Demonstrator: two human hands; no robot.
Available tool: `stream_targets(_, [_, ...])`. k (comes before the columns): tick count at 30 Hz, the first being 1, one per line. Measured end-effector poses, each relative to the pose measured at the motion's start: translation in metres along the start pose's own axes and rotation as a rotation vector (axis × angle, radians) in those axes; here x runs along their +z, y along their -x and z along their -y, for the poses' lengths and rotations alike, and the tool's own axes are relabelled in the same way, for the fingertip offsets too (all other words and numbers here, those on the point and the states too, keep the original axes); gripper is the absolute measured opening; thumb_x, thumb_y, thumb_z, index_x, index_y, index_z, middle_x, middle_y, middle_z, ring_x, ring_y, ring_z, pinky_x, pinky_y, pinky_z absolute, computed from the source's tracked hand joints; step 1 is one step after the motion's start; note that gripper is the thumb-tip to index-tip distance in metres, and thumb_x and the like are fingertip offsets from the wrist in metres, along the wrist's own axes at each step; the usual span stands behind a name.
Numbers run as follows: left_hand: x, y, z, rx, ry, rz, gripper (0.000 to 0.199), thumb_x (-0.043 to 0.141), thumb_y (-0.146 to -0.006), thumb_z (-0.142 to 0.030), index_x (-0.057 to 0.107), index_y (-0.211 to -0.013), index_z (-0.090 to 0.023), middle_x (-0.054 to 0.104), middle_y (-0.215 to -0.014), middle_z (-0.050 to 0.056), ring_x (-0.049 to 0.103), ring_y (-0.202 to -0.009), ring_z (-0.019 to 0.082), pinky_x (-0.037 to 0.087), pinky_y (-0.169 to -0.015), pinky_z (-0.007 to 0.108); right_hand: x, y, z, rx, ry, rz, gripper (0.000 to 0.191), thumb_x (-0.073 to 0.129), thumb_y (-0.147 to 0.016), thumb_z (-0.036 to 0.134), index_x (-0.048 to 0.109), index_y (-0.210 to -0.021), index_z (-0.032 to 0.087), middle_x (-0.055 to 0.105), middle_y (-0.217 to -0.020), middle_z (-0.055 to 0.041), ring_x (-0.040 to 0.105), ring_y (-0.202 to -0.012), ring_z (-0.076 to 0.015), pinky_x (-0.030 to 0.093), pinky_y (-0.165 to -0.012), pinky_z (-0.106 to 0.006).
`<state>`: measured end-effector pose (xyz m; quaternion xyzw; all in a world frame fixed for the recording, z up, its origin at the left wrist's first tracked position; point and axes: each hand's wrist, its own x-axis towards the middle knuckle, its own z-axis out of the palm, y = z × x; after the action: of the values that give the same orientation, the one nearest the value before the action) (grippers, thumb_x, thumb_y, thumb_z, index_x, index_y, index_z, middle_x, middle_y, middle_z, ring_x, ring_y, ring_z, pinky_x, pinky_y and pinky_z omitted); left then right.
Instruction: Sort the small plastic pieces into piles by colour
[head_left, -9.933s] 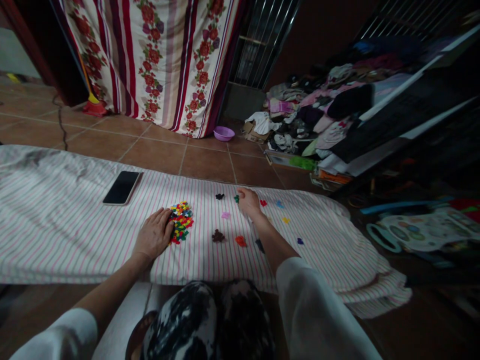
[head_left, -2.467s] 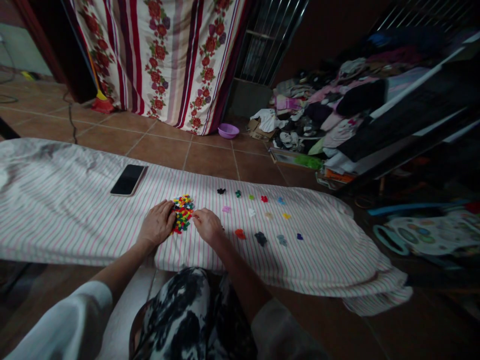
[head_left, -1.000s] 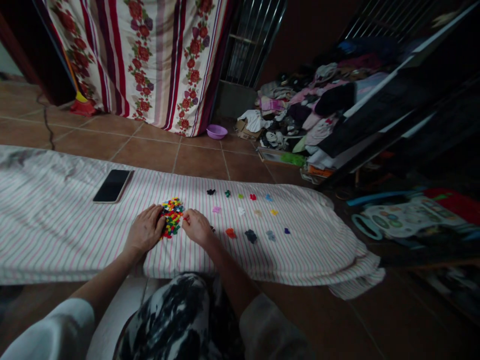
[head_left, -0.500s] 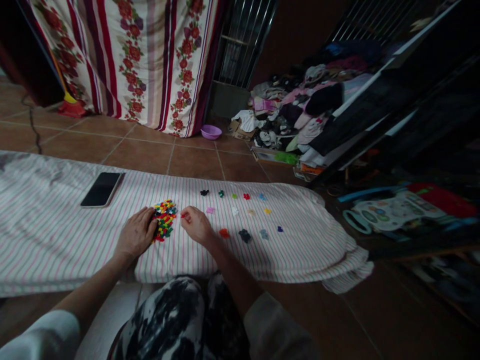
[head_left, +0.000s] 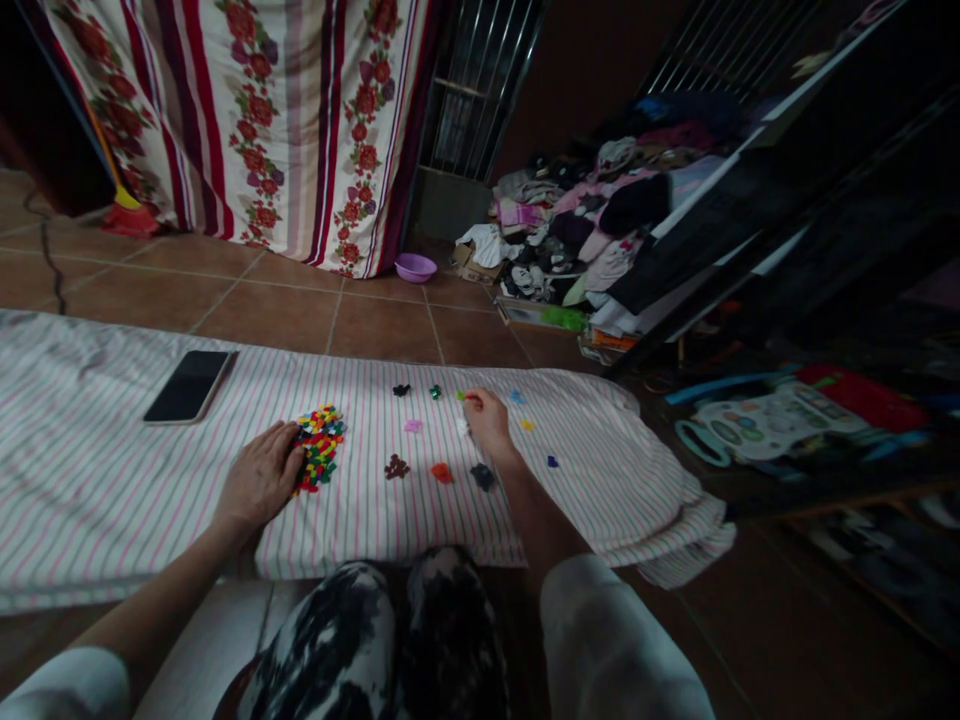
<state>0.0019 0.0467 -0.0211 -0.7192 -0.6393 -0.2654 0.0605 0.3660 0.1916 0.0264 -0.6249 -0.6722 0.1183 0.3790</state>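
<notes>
My left hand (head_left: 262,472) lies flat at the left edge of a mixed heap of tiny coloured plastic pieces (head_left: 321,445), its fingers loosely extended against them. My right hand (head_left: 489,422) is pinched closed low over the cloth, beside a few lime-green pieces (head_left: 461,396). A small red piece seems to be at its fingertips, mostly covered by them. Small single-colour piles lie around it: black (head_left: 401,390), dark green (head_left: 435,392), pink (head_left: 412,426), white (head_left: 463,427), brown (head_left: 397,466), orange (head_left: 441,472), dark grey (head_left: 482,477), light blue (head_left: 516,397), yellow (head_left: 527,425) and dark blue (head_left: 553,462).
A phone (head_left: 189,387) rests on the striped cloth (head_left: 360,520), left of the heap. Beyond the cloth are a tiled floor, a purple basin (head_left: 415,267), a flowered curtain (head_left: 307,130) and heaped clothes (head_left: 585,220). A red-and-yellow broom (head_left: 131,212) stands far left.
My right hand has moved right with a small red piece, from beside the mixed heap to the sorted piles. The brown pile now shows; my right hand and forearm cover others. My left hand stays by the heap.
</notes>
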Motion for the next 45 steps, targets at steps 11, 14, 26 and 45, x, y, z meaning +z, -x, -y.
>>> stream_targets(11, [0.005,0.001,0.006,0.026,-0.040,-0.003,0.050,0.029,-0.095,-0.042,0.054,-0.123,-0.009,0.063,-0.125,0.017,0.053,-0.126,0.028,0.045,-0.105,0.046,-0.021,-0.027,-0.057,0.139,0.175,-0.130,0.022,0.048,-0.071,0.015,0.069,-0.078,0.019,0.070,-0.082,-0.0053,0.062,-0.077,-0.0181,0.048,-0.081,-0.031])
stream_targets(14, [0.006,0.001,0.008,0.040,-0.051,0.001,0.050,0.028,-0.096,-0.042,0.054,-0.124,-0.009,0.063,-0.125,0.017,0.053,-0.125,0.028,0.045,-0.105,0.046,-0.017,-0.032,-0.057,0.123,0.182,-0.124,0.022,0.048,-0.071,0.016,0.068,-0.081,0.019,0.069,-0.083,-0.0051,0.063,-0.078,-0.0187,0.048,-0.080,-0.031])
stream_targets(26, [0.007,0.003,0.008,0.065,-0.071,-0.018,0.048,0.029,-0.096,-0.041,0.052,-0.125,-0.009,0.062,-0.126,0.016,0.052,-0.127,0.028,0.044,-0.106,0.045,0.002,-0.039,-0.066,0.144,0.153,-0.089,0.031,0.048,-0.072,0.016,0.067,-0.096,0.016,0.070,-0.085,-0.0079,0.063,-0.079,-0.0193,0.046,-0.078,-0.030])
stream_targets(45, [0.002,0.000,0.004,0.035,-0.039,0.013,0.050,0.030,-0.094,-0.042,0.053,-0.124,-0.010,0.062,-0.126,0.017,0.052,-0.127,0.028,0.043,-0.107,0.046,0.000,-0.040,-0.066,0.111,0.231,-0.011,0.037,0.045,-0.073,0.009,0.072,-0.096,0.019,0.073,-0.090,-0.0059,0.065,-0.086,-0.0186,0.048,-0.081,-0.028])
